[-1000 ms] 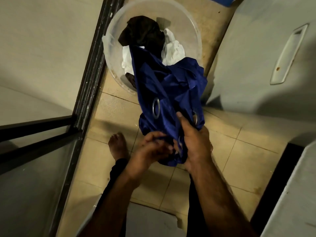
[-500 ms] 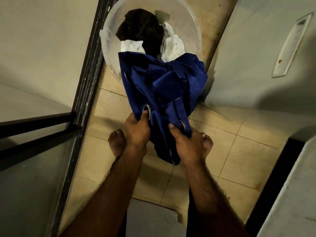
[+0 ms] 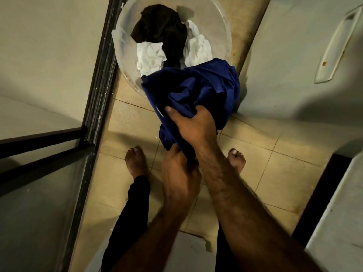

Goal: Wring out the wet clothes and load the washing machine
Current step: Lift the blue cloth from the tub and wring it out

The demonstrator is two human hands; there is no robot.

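Blue cloth (image 3: pixel 196 89), shiny and bunched, hangs at centre frame. Its upper folds lie over the near rim of the clear basin (image 3: pixel 120 46); its lower end is over the tiled floor (image 3: pixel 125 118).

- Right hand (image 3: pixel 193 124): clamped round the middle of the bundle, thumb spread across the fabric.
- Left hand (image 3: pixel 176 173): just below it, fingers curled round the cloth's tail.
- Basin, top centre: a dark garment (image 3: pixel 157 30) and white cloths (image 3: pixel 150 55) inside.
- Bare feet (image 3: pixel 135 163) stand on the tiles either side of the hands.
- White cabinets (image 3: pixel 294 55) fill the right edge; we cannot tell which is the washer.

We judge the wringing to be under way.

Risks from here:
- The grip sits over tile, not over the basin, so squeezed water would likely land by the feet and make the footing slick.
- Slick fabric could slide through the twist and leave the bundle half wrung.
- A dropped tail would touch the grimy floor.
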